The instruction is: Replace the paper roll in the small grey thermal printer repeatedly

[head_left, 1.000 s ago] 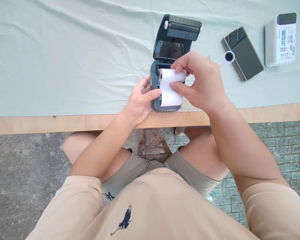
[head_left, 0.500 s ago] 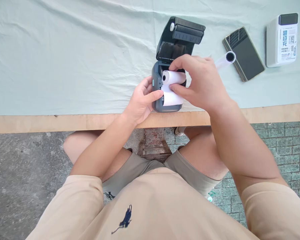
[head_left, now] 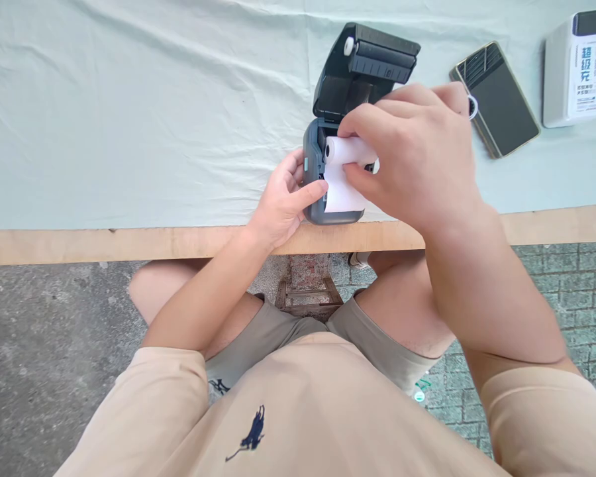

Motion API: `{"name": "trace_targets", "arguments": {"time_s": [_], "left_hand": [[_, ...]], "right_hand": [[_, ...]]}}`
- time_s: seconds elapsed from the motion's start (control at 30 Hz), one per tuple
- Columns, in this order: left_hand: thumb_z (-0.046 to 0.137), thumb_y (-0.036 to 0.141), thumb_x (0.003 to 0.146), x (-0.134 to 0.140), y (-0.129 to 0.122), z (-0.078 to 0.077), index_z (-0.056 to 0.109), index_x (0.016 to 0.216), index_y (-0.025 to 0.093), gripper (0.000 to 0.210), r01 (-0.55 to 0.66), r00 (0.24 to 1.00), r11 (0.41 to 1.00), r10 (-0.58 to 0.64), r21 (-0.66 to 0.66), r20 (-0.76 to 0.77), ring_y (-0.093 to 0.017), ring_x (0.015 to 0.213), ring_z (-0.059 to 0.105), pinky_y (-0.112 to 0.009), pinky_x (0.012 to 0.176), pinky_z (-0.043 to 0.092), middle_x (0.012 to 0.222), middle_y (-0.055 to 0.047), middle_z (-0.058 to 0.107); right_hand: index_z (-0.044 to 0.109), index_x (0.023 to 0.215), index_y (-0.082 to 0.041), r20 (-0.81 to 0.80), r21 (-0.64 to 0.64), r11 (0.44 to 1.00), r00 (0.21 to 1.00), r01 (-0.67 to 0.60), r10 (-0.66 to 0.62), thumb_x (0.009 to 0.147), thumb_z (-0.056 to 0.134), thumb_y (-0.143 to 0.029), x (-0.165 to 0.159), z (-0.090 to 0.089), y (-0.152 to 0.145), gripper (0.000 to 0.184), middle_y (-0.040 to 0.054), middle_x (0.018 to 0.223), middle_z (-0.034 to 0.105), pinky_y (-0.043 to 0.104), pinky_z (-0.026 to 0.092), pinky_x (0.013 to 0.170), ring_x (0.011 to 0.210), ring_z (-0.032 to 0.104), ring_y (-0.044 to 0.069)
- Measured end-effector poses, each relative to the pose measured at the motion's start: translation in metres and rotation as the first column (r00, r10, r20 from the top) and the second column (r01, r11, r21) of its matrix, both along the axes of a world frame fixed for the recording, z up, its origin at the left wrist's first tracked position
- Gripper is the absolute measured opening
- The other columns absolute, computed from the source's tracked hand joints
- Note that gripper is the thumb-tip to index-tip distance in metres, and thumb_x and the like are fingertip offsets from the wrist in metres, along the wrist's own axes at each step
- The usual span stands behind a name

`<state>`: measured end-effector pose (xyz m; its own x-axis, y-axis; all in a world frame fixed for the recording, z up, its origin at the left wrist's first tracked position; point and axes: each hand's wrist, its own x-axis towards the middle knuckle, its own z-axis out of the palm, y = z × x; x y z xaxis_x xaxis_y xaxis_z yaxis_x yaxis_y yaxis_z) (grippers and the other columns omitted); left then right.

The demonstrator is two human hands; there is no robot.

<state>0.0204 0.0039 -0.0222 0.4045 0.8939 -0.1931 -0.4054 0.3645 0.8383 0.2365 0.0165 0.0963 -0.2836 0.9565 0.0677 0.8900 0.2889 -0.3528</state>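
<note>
A dark label printer stands on the cloth near the table's front edge, its black lid swung up. My left hand grips the printer's left side, with the thumb over the front rim. Between the thumb and fingers of my right hand is a white paper roll, at the printer's open compartment. A loose flap of paper hangs from the roll over the printer's front. Behind my right hand, the end of a second roll shows; the rest is hidden.
To the right lies a dark phone, and beyond it stands a white box-shaped device with printed text. A pale green cloth covers the table, leaving a bare wooden front edge. My legs are under it.
My right hand has moved slightly up and right, with the paper roll shifting a little the same way. It now covers most of the second roll. My left hand keeps its hold.
</note>
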Motion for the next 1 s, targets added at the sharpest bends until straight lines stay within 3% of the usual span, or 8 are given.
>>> {"name": "trace_targets", "arguments": {"time_s": [0.23,0.43,0.53,0.67,0.77,0.87,0.93,1.0], "left_hand": [[0.121,0.069,0.074,0.000,-0.001,-0.002,0.075,0.148,0.032,0.095,-0.011,1.000,1.000,0.010,0.029,0.023,-0.048,0.170,0.081,-0.053,0.123,0.081,0.164,-0.009,0.090],[0.117,0.052,0.078,-0.003,0.002,0.008,0.073,0.141,0.029,0.080,0.016,0.998,0.995,-0.010,-0.099,0.069,-0.047,0.165,0.085,-0.056,0.121,0.083,0.159,-0.010,0.092],[0.113,0.056,0.081,-0.004,0.002,0.011,0.073,0.136,0.027,0.074,0.012,0.998,0.994,-0.005,-0.110,0.068,-0.047,0.164,0.085,-0.058,0.120,0.083,0.154,-0.010,0.093],[0.123,0.067,0.070,-0.002,0.000,0.007,0.073,0.141,0.029,0.094,-0.001,1.000,0.999,0.001,-0.042,-0.006,-0.049,0.171,0.080,-0.059,0.127,0.080,0.158,-0.011,0.091],[0.127,0.072,0.062,-0.002,0.001,0.000,0.072,0.146,0.030,0.108,0.013,0.999,1.000,-0.012,0.011,-0.041,-0.051,0.173,0.078,-0.060,0.132,0.078,0.166,-0.012,0.088],[0.126,0.073,0.062,-0.003,0.005,-0.008,0.073,0.148,0.031,0.110,0.031,0.998,0.999,-0.029,0.041,-0.052,-0.051,0.173,0.078,-0.061,0.132,0.078,0.168,-0.012,0.088],[0.125,0.074,0.061,-0.004,0.006,-0.010,0.074,0.148,0.032,0.110,0.042,0.998,0.998,-0.039,0.054,-0.059,-0.051,0.172,0.079,-0.062,0.131,0.079,0.166,-0.010,0.089],[0.124,0.073,0.061,-0.004,0.006,-0.010,0.075,0.148,0.032,0.108,0.046,0.997,0.998,-0.043,0.048,-0.061,-0.051,0.172,0.079,-0.064,0.131,0.079,0.163,-0.009,0.089]], "right_hand": [[0.071,0.109,-0.036,-0.051,-0.059,0.997,0.998,-0.043,0.040,0.099,0.081,-0.027,0.000,-0.005,0.001,0.017,0.0111,0.120,0.093,0.087,0.053,0.128,0.146,0.078,0.057],[0.076,0.109,-0.034,-0.005,-0.003,0.992,0.992,-0.128,0.128,0.114,0.076,-0.034,0.006,0.000,-0.008,0.004,0.0100,0.121,0.091,0.069,0.058,0.119,0.141,0.083,0.049],[0.080,0.110,-0.034,-0.022,0.013,0.969,0.968,-0.248,0.248,0.119,0.070,-0.039,0.013,-0.012,-0.017,0.014,0.0094,0.117,0.091,0.069,0.057,0.120,0.142,0.083,0.047],[0.081,0.116,-0.032,-0.043,0.079,0.957,0.958,-0.281,0.285,0.122,0.068,-0.038,0.021,-0.030,-0.022,0.016,0.0103,0.114,0.092,0.071,0.060,0.118,0.140,0.086,0.047],[0.076,0.116,-0.033,-0.173,0.276,0.941,0.953,-0.194,0.247,0.120,0.069,-0.045,0.026,-0.035,-0.016,0.014,0.0116,0.120,0.091,0.070,0.063,0.119,0.134,0.087,0.045],[0.069,0.144,-0.036,-0.408,0.426,0.902,0.904,0.066,0.127,0.120,0.062,-0.066,0.030,-0.039,-0.004,0.039,0.0139,0.159,0.080,0.063,0.067,0.119,0.159,0.076,0.044],[0.056,0.165,-0.040,-0.514,0.359,0.925,0.853,0.121,0.088,0.118,0.056,-0.082,0.031,-0.043,0.003,0.063,0.0132,0.179,0.066,0.062,0.067,0.120,0.172,0.068,0.046],[0.039,0.179,-0.045,-0.513,0.154,0.987,0.858,0.051,0.035,0.121,0.038,-0.088,0.030,-0.044,0.004,0.073,0.0134,0.190,0.057,0.064,0.064,0.127,0.177,0.062,0.046]]}}
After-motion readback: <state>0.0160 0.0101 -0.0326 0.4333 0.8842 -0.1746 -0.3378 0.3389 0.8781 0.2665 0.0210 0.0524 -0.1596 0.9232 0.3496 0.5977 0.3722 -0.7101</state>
